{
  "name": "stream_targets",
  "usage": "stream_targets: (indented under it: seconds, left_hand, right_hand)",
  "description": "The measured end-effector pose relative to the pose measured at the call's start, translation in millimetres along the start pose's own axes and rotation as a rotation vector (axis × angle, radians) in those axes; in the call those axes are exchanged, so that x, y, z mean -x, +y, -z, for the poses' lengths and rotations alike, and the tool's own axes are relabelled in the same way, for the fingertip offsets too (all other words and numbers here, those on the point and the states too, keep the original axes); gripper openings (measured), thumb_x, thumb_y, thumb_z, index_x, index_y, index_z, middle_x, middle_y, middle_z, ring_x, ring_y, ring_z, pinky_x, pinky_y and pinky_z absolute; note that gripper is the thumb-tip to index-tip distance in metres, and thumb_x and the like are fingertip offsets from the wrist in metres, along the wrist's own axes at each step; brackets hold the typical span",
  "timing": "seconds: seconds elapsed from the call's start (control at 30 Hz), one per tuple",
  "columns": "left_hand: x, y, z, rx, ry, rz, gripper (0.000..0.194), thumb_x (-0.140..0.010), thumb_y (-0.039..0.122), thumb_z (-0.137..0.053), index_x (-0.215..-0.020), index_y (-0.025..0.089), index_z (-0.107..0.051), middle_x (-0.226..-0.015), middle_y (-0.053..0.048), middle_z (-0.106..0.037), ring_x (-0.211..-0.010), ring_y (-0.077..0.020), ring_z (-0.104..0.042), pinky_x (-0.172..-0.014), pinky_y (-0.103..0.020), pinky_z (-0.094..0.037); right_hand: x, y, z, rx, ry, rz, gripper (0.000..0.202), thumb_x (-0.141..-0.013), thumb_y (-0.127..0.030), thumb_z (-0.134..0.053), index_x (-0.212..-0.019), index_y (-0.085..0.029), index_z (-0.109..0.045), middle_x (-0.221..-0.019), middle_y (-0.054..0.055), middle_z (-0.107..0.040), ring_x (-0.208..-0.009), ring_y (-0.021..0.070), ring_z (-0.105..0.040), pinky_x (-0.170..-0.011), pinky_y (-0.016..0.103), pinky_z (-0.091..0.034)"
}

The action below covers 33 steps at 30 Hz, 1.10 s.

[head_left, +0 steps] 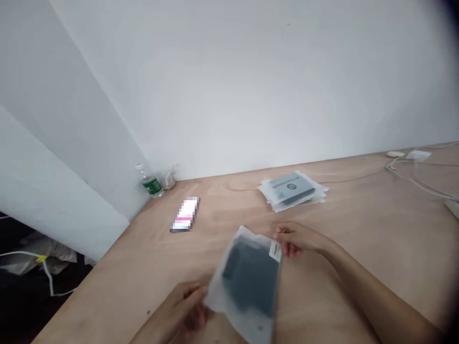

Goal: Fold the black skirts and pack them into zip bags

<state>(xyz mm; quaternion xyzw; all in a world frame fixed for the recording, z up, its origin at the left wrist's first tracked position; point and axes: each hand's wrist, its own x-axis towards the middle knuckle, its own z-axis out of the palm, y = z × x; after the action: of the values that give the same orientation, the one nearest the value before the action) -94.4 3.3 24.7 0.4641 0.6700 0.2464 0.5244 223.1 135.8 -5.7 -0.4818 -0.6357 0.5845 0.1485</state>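
Note:
A frosted translucent bag (247, 277) with a flat dark item inside hangs tilted between my hands at the near part of the table. A small white label with dark print sits at its upper right corner. My left hand (190, 303) pinches the bag's left edge, low down. At the upper right corner, beside the label, my right hand (296, 239) grips the bag between thumb and fingers. Beyond my right hand lies a stack of similar frosted bags (292, 190), the top one showing a round logo and lettering upside down.
A phone (185, 214) with a lit, pixelated screen lies left of centre on the wooden table (222, 205). A water bottle (152, 184) and a small tied plastic bag (169, 179) stand in the back left corner. White cables (412, 177) run along the right side.

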Motion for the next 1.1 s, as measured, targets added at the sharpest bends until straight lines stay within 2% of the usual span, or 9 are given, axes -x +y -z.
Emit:
stream_targets:
  seconds: [0.03, 0.1, 0.17, 0.37, 0.47, 0.57, 0.77, 0.93, 1.1]
  left_hand:
    - [9, -1, -2.7, -0.012, -0.082, -0.005, 0.033, -0.073, 0.047, -0.053, -0.062, 0.016, -0.058, -0.055, -0.002, -0.061, -0.05, -0.0145, -0.054, -0.043, -0.022, -0.038]
    - [15, 0, -10.8, 0.016, -0.03, -0.044, 0.033, -0.073, 0.048, -0.053, -0.064, 0.016, -0.057, -0.058, -0.002, -0.061, -0.051, -0.0122, -0.054, -0.042, -0.019, -0.036]
    - [7, 3, -23.6, 0.077, 0.103, -0.092, 0.028, -0.069, 0.044, -0.058, -0.067, 0.017, -0.056, -0.06, 0.0, -0.061, -0.049, -0.0111, -0.053, -0.037, -0.017, -0.032]
    - [-28, 11, -63.7, 0.035, 0.062, -0.169, 0.03, -0.065, 0.038, -0.063, -0.083, 0.014, -0.064, -0.069, -0.005, -0.066, -0.047, -0.0152, -0.056, -0.035, -0.022, -0.035]
    - [-33, 15, -70.0, 0.019, 0.114, -0.291, 0.034, -0.063, 0.035, -0.068, -0.089, 0.014, -0.066, -0.078, -0.009, -0.069, -0.068, -0.0222, -0.064, -0.056, -0.028, -0.048]
    - [-36, 20, -75.0, 0.05, 0.129, -0.358, 0.042, -0.06, 0.031, -0.073, -0.098, 0.016, -0.064, -0.09, -0.011, -0.069, -0.082, -0.0263, -0.064, -0.07, -0.032, -0.049]
    - [-39, 28, -91.3, 0.164, 0.108, -0.374, 0.039, -0.053, 0.03, -0.077, -0.087, 0.014, -0.065, -0.085, -0.01, -0.07, -0.081, -0.0276, -0.063, -0.07, -0.033, -0.049]
    - [-38, 24, -98.8, 0.249, 0.146, -0.346, 0.042, -0.055, 0.033, -0.076, -0.09, 0.013, -0.063, -0.09, -0.012, -0.07, -0.083, -0.0278, -0.064, -0.068, -0.033, -0.051]
    - [-34, 23, -97.1, 0.32, 0.166, -0.327, 0.048, -0.053, 0.031, -0.078, -0.096, 0.013, -0.062, -0.091, -0.012, -0.07, -0.084, -0.0273, -0.065, -0.067, -0.034, -0.053]
  right_hand:
    - [3, -1, -1, 0.01, -0.02, -0.013, 0.032, -0.075, -0.05, -0.053, -0.073, -0.019, -0.047, -0.058, 0.002, -0.062, -0.043, 0.0112, -0.056, -0.037, 0.018, -0.033]
    - [9, -4, -3, 0.023, -0.038, -0.032, 0.031, -0.076, -0.05, -0.052, -0.076, -0.019, -0.047, -0.058, 0.001, -0.061, -0.043, 0.0115, -0.056, -0.039, 0.019, -0.036]
    - [13, -4, -5, 0.019, -0.058, -0.044, 0.03, -0.075, -0.049, -0.053, -0.081, -0.02, -0.046, -0.058, -0.001, -0.06, -0.044, 0.0118, -0.057, -0.04, 0.02, -0.038]
    - [17, 9, -14, -0.144, -0.099, -0.009, 0.04, -0.063, -0.032, -0.067, -0.089, -0.024, -0.039, -0.062, -0.007, -0.057, -0.045, 0.0116, -0.058, -0.042, 0.021, -0.043]
    - [12, 16, -19, -0.167, -0.053, 0.011, 0.042, -0.059, -0.026, -0.066, -0.089, -0.024, -0.037, -0.061, -0.008, -0.055, -0.044, 0.0105, -0.057, -0.041, 0.02, -0.043]
    - [8, 20, -25, -0.183, -0.025, 0.039, 0.042, -0.058, -0.021, -0.064, -0.089, -0.023, -0.036, -0.061, -0.008, -0.056, -0.047, 0.0112, -0.058, -0.04, 0.019, -0.042]
    - [14, 23, -29, -0.158, 0.067, 0.105, 0.038, -0.06, -0.016, -0.059, -0.087, -0.024, -0.033, -0.058, -0.01, -0.052, -0.042, 0.0079, -0.05, -0.034, 0.016, -0.035]
    - [30, 23, -34, -0.166, 0.073, 0.107, 0.04, -0.064, -0.026, -0.063, -0.093, -0.024, -0.035, -0.059, -0.008, -0.053, -0.045, 0.0087, -0.051, -0.035, 0.016, -0.03]
    - [36, 25, -39, -0.202, 0.087, 0.099, 0.042, -0.06, -0.022, -0.062, -0.092, -0.024, -0.035, -0.055, -0.011, -0.047, -0.042, 0.0075, -0.046, -0.037, 0.017, -0.03]
